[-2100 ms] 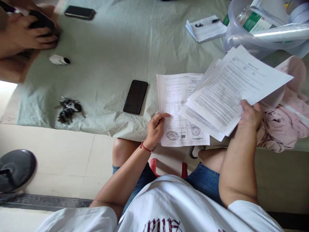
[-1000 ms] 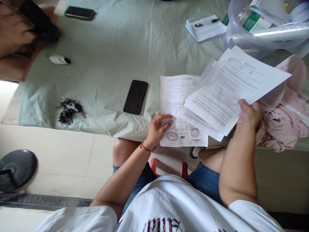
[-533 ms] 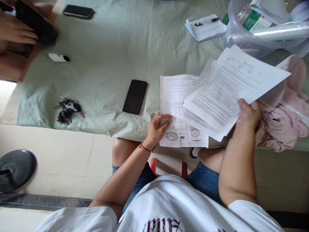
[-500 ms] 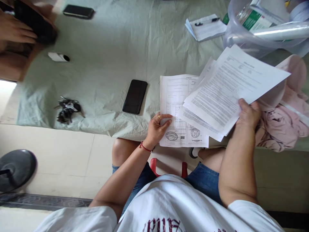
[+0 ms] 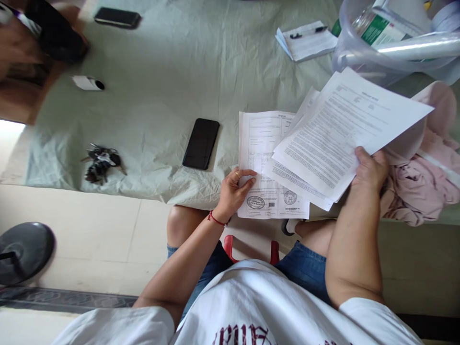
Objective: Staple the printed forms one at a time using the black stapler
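My left hand (image 5: 235, 189), with a ring and a red string bracelet, is closed at the left side of a printed form (image 5: 253, 139). Its thumb and forefinger lie over the paper; the other fingers are partly hidden. The form bears two round stamps and hangs slightly past the table edge. Higher up on the right, my right hand (image 5: 372, 167) grips several printed sheets (image 5: 334, 129) by their lower right edge, thumb on top. These sheets are fanned out and overlap the form's right part. A black phone (image 5: 201, 143) lies left of the form.
A green cloth (image 5: 154, 96) covers the table. On it lie keys (image 5: 102, 163), a small white object (image 5: 88, 83), another phone (image 5: 117, 17) and a notepad (image 5: 309, 43) with a pen. A clear tub (image 5: 362, 64) and pink fabric (image 5: 417, 187) are rightward. Another person's hand (image 5: 17, 45) is top left.
The other person's hand and the dark item by it have shifted slightly at the top left. My hands and the papers have hardly moved.
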`<act>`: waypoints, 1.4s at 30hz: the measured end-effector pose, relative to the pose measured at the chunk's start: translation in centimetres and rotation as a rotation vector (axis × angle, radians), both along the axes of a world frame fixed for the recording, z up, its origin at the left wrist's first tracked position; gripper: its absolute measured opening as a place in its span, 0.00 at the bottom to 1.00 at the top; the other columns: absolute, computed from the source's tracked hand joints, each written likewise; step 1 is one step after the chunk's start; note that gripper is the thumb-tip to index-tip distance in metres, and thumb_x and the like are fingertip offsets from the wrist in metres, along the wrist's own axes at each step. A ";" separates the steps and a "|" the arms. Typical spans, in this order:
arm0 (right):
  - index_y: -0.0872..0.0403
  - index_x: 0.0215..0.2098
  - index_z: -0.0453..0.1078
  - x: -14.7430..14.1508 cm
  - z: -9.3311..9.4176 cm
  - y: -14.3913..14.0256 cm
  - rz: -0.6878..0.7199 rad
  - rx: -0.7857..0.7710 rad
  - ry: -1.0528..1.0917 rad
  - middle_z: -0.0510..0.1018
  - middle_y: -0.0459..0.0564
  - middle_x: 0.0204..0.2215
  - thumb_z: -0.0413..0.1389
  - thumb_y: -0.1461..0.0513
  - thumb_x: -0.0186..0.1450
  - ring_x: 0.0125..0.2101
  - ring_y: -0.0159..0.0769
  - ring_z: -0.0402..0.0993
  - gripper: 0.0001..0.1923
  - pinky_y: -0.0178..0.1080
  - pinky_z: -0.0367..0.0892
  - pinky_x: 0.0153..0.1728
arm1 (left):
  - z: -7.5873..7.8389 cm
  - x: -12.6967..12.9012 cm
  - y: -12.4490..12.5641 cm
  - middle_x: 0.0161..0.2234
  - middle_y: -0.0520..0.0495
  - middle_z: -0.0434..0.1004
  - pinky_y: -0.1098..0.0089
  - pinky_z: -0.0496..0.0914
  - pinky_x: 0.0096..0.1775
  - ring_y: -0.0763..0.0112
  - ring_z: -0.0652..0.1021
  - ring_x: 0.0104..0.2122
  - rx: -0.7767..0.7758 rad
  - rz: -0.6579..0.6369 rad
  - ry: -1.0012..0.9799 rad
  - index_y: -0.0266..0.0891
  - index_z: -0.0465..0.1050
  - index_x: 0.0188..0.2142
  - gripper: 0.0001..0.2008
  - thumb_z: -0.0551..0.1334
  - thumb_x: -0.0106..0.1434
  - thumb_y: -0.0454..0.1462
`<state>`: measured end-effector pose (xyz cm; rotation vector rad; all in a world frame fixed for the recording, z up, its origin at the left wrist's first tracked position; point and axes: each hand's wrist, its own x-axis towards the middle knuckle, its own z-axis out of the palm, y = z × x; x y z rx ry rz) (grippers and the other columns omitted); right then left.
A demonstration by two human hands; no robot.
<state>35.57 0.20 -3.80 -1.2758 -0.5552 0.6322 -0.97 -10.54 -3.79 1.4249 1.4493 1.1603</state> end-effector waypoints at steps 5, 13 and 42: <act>0.55 0.38 0.84 -0.2 0.2 -0.2 0.026 0.004 -0.016 0.88 0.46 0.35 0.65 0.70 0.51 0.39 0.38 0.84 0.15 0.48 0.81 0.59 | 0.0 0.1 0.0 0.36 0.50 0.81 0.62 0.75 0.43 0.65 0.78 0.36 -0.002 0.002 -0.002 0.46 0.86 0.44 0.06 0.70 0.68 0.37; 0.55 0.38 0.83 -0.3 0.3 -0.1 0.025 -0.006 -0.012 0.87 0.45 0.37 0.65 0.68 0.50 0.41 0.40 0.85 0.17 0.51 0.80 0.61 | 0.0 0.2 0.0 0.37 0.50 0.82 0.63 0.73 0.43 0.66 0.78 0.36 -0.011 0.011 -0.018 0.46 0.85 0.44 0.06 0.70 0.68 0.37; 0.47 0.39 0.78 -4.3 1.7 -1.7 0.498 -0.149 0.097 0.89 0.46 0.41 0.81 0.61 0.48 0.53 0.53 0.87 0.24 0.56 0.85 0.51 | 0.1 0.4 -0.1 0.39 0.47 0.84 0.60 0.77 0.45 0.61 0.80 0.40 -0.088 0.040 -0.142 0.44 0.81 0.45 0.14 0.62 0.77 0.50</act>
